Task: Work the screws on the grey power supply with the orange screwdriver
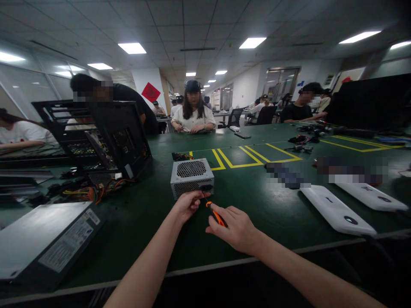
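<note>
A grey computer power supply [192, 176] with honeycomb vents stands on the green table in front of me. My right hand [234, 226] is closed around an orange and black screwdriver [218, 216], whose thin shaft points up and left at the near face of the unit, below its power socket [206, 188]. Beside the shaft, at the unit's lower front edge, my left hand [188, 207] has its fingers pinched together. What they hold, if anything, is too small to tell. Where the screwdriver tip touches is also unclear. A bundle of wires [182, 156] lies behind the unit.
An open black computer case [123, 139] with coloured cables [86, 193] stands at left. Nearer lies a silver, labelled metal box [48, 239]. Two white devices [337, 209] lie at right, with cables [302, 140] beyond. Yellow tape marks the table [154, 239]. A person [194, 113] sits opposite.
</note>
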`<state>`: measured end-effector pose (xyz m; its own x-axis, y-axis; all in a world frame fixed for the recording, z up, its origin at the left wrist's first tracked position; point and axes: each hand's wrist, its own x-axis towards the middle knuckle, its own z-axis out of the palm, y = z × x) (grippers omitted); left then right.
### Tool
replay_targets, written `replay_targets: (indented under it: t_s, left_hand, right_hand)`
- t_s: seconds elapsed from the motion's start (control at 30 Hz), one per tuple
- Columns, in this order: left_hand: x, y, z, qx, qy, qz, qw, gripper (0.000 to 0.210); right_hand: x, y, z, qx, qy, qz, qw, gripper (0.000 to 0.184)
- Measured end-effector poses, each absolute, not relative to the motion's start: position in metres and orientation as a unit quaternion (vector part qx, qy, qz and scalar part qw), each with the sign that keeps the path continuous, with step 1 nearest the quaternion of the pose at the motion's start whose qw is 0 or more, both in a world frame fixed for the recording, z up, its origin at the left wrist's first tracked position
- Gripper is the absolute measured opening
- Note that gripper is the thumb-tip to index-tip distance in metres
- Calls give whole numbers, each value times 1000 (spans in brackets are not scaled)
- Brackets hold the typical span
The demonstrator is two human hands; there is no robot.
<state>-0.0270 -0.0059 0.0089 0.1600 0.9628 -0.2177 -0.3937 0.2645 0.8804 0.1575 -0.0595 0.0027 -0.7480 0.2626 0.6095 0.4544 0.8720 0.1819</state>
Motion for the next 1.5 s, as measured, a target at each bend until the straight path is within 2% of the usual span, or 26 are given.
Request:
replay_targets:
  t_s: [0.23,0.33,0.43,0.6,0.73,0.87,1.13,1.3,1.5]
  left_hand:
    - [-26,-6,10,345,423,495,677,13]
    - [-26,-8,12,342,425,496,676,12]
    - [-26,-8,12,339,425,497,676,11]
    - [-26,-7,13,333,429,497,677,10]
    - [-26,-7,12,332,428,497,678,10]
    - [-26,-7,10,332,425,501,677,9]
    - [-25,-8,12,327,425,505,676,10]
    - [-26,-8,12,327,424,507,676,10]
    - [-26,-8,11,331,422,503,677,12]
  right_hand:
    - [148,-65,12,-166,-934,-56,311,30]
    - [149,-65,13,-147,-942,-86,290,31]
    - [151,-64,12,-142,-937,-93,305,27]
    - [151,-64,14,-145,-940,16,309,32]
    - [150,-66,15,-136,-947,39,289,37]
    - [149,-65,11,-149,-937,82,304,34]
    - [149,-64,13,-143,-943,51,296,40]
    - [148,-65,14,-142,-953,-22,268,37]
    - [147,-62,11,-147,-947,-23,286,36]
